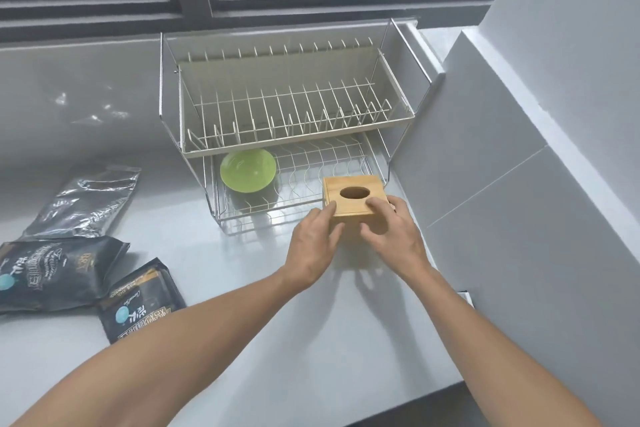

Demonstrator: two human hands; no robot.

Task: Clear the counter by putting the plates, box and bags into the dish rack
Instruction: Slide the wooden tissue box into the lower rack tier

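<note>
One two-tier wire dish rack (287,107) stands on the grey surface (263,305) under the window, and everything else sits relative to it. One green plate (248,170) lies in the rack's lower tier at its left end, partly hidden by the upper tier's front rail. One wooden box (355,196) with an oval hole in its top is at the front right corner of the lower tier; whether it rests on the wires or is held above them cannot be told. The left hand (313,246) and the right hand (394,236) both grasp this box, fingers curled over its near top edge, covering its front face. Three dark bags lie on the surface left of the rack: a shiny foil bag (86,201) nearest it, a printed bag (59,270) cut off by the frame edge, and a smaller printed bag (142,302) nearest the person. Their print is too blurred to read
</note>
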